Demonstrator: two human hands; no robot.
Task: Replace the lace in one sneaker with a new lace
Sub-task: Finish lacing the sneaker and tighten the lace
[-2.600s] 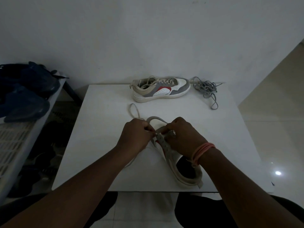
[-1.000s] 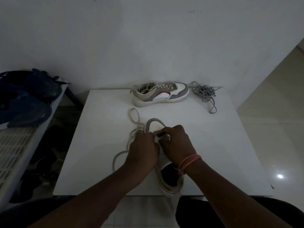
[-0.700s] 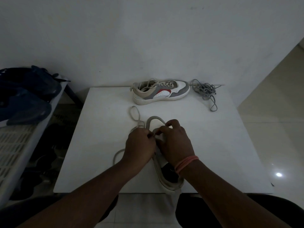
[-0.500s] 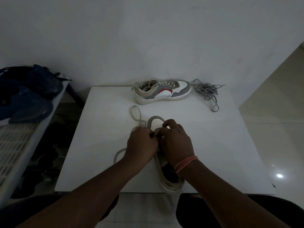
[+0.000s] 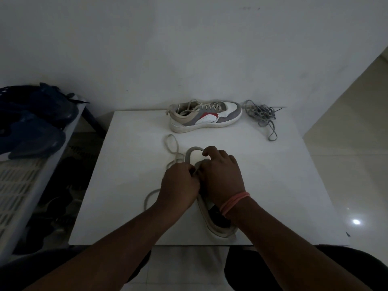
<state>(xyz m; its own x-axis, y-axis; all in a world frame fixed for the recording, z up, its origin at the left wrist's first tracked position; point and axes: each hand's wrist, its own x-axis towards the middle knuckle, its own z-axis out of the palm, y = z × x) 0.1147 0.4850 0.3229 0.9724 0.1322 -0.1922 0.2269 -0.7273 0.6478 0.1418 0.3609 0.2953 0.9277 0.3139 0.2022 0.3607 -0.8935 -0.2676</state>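
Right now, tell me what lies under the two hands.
The near sneaker, toe pointing away, heel opening showing. Beige lace trails left. Left hand and right hand hide its eyelets.

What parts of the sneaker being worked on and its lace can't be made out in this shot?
- Head view: the near sneaker's eyelets and tongue are covered by the left hand and right hand.
- Head view: where the beige lace enters the shoe is hidden by the fingers.
- Head view: the lace ends are too dim and small to find.
- Head view: how far unlacing has got is hidden.
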